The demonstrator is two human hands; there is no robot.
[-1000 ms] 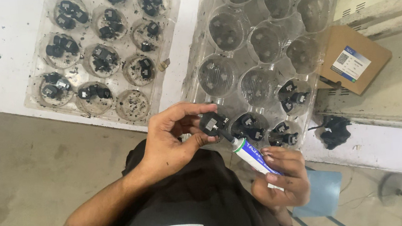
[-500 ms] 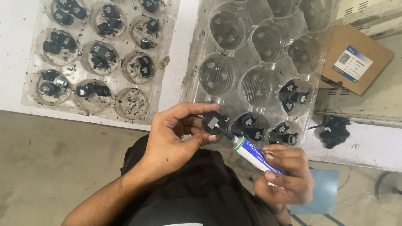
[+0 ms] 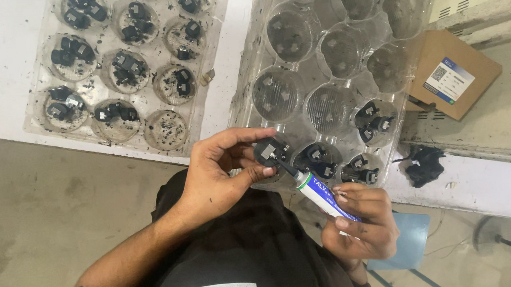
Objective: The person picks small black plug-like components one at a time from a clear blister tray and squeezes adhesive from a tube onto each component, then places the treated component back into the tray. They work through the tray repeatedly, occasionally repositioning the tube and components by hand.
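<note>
1. left hand (image 3: 218, 178), centre of the frame: thumb and fingers pinched around a small round black part (image 3: 270, 151), held just in front of the near edge of the right-hand tray.
2. right hand (image 3: 358, 221), lower right of centre: fingers curled tight around a small tube (image 3: 319, 192), white with blue and green print; black nozzle tip laid against the face of the black part.
3. risk, judged: squeezing too hard likely to flood the part's face and spread onto the pinching fingertips; cause would be the tight grip on the tube with the nozzle already touching.
4. risk, judged: part could twist or slip out of the pinch under nozzle pressure, held only at its rim and over open floor (image 3: 31, 215) rather than over the bench.
5. clear plastic tray (image 3: 244, 88), upper centre to right of the frame: round cups mostly bare; three cups along the near edge hold black parts.
6. second clear tray (image 3: 38, 124), upper left: most cups hold black parts and dark crumbs; nearest cup appears to hold only debris.
7. brown cardboard box (image 3: 452, 74) with a label, right of the frame; loose black piece (image 3: 423, 165) on the white ledge below it.
</note>
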